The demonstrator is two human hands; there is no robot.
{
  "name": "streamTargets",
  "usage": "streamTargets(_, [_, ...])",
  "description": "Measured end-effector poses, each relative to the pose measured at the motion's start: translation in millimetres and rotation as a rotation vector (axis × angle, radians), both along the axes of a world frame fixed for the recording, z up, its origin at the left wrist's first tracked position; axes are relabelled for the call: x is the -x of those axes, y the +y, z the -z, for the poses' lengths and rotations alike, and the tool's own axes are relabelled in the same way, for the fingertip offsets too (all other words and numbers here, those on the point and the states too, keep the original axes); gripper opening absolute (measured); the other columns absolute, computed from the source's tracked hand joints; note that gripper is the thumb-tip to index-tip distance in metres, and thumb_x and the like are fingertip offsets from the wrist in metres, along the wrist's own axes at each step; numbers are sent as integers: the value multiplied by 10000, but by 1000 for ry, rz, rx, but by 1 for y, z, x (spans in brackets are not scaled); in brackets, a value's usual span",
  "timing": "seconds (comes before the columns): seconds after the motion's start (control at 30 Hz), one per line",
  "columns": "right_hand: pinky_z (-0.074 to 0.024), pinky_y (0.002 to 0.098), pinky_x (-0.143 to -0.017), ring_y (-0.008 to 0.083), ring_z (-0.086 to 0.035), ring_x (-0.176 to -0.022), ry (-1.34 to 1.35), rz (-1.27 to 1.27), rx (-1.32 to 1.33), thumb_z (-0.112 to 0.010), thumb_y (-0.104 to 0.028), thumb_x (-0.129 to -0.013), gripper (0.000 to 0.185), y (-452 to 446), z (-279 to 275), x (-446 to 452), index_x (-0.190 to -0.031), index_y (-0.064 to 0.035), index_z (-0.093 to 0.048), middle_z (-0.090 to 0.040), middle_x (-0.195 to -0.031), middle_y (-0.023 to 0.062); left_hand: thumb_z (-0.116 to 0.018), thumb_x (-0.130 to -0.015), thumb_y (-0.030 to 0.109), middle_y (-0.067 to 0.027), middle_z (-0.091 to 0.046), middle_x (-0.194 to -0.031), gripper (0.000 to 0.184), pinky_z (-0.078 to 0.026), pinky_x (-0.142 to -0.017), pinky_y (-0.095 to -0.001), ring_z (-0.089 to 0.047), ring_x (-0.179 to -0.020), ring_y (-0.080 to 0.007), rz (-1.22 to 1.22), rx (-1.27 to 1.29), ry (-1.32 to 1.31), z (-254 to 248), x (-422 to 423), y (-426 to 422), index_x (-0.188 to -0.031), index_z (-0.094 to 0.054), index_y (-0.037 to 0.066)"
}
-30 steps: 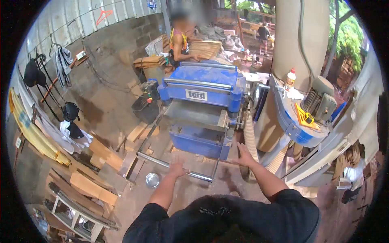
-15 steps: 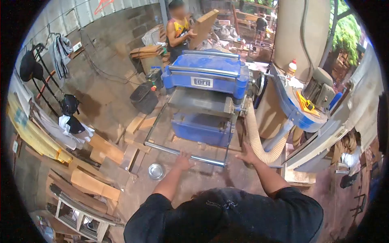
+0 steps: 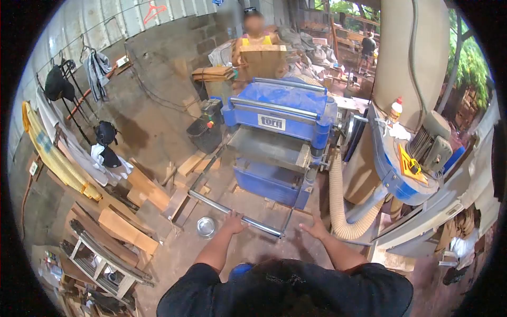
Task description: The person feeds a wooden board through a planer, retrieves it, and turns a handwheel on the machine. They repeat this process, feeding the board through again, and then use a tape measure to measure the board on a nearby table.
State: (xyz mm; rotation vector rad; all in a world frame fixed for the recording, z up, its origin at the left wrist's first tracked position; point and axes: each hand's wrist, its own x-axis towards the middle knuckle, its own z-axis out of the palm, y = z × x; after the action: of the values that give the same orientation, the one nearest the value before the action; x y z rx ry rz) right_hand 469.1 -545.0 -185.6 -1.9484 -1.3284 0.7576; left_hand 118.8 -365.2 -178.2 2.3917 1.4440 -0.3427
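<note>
My left hand is at the metal roller bar of the planer's front frame. Its fingers look loosely extended over the bar, and I cannot tell how firmly they touch it. To the right of the bar's end, my right hand is held low with thumb and fingers apart, holding nothing. In front of me stands a blue thickness planer marked "torq", with a grey metal bed below its head. Behind it, a co-worker holds a thick wooden board upright.
A ribbed dust hose curves down right of the planer to a blue dust collector. On the floor, a round metal tin lies near my left arm. Wooden planks line the left, and a black bin stands beside the planer.
The co-worker has turned to face the planer, bringing the board behind it. My view has shifted, and my hands stay close to the front roller bar.
</note>
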Motion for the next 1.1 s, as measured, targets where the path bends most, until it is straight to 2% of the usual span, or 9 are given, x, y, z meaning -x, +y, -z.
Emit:
streamTargets(0.13, [-310,406,-1074,392,-360,-1299,10,-1,-82,-739,-487,-723,976,8,6,2,-1397,49,-277,-379,-1373,294,-514,-813,630,-203,-455,-1350,691,-245,-1067,-556,-393,-1279,-377,69,7,-13,-6,1,24,-1300,-516,140])
streamTargets(0.2, [-311,408,-1072,391,-370,-1291,-66,63,-21,-735,-473,-732,968,13,5,7,-1399,48,-267,-388,-1363,295,-525,-817,607,-178,-584,-1182,607,-323,-1005,-535,-505,-1160,-347,173,94,-95,7,6,48,-1172,-614,123])
streamTargets(0.3, [-306,428,-1071,401,-372,-1285,-40,122,-15,-742,-449,-728,938,16,-21,29,-1382,50,-291,-389,-1362,295,-522,-827,590,-177,-618,-1095,563,-368,-950,-519,-538,-1101,-345,248,183,-169,21,11,70,-1107,-647,118])
streamTargets(0.43, [-306,399,-1076,374,-373,-1294,-75,138,-94,-740,-432,-739,933,31,-13,51,-1395,48,-282,-390,-1364,289,-520,-826,595,-171,-623,-1084,565,-349,-967,-513,-544,-1087,-339,314,269,-233,28,27,83,-1107,-648,122])
streamTargets(0.57, [-294,374,-1084,362,-359,-1309,-49,223,-74,-741,-395,-750,898,49,-19,85,-1397,34,-291,-373,-1382,283,-514,-833,593,-170,-617,-1104,552,-311,-989,-522,-529,-1111,-332,383,64,-276,33,54,102,-1093,-653,126])
streamTargets(0.63, [-324,415,-1061,389,-397,-1270,-129,255,-88,-741,-416,-734,872,58,-18,99,-1367,35,-346,-427,-1338,283,-513,-835,591,-167,-616,-1110,547,-299,-989,-536,-520,-1124,-331,398,15,-262,33,61,113,-1087,-655,127])
streamTargets(0.7, [-328,415,-1058,390,-398,-1270,-140,241,-95,-740,-415,-735,871,64,-22,109,-1367,36,-344,-430,-1338,279,-510,-839,585,-164,-608,-1130,532,-262,-1013,-577,-498,-1157,-332,368,-64,-204,31,70,116,-1068,-657,128])
streamTargets(0.9, [-328,418,-1057,389,-387,-1281,-104,214,-81,-733,-386,-755,850,52,-32,111,-1370,41,-330,-420,-1349,274,-569,-795,587,-157,-581,-1192,558,-165,-1085,-593,-443,-1228,-328,290,90,-124,5,67,109,-1125,-640,143])
streamTargets(1.1, [-302,407,-1073,383,-362,-1303,-10,243,-197,-722,-367,-775,841,38,-41,79,-1376,57,-313,-388,-1366,295,-618,-772,562,-145,-535,-1267,600,-186,-1090,-580,-407,-1263,-325,163,-24,-118,15,62,91,-1205,-590,148])
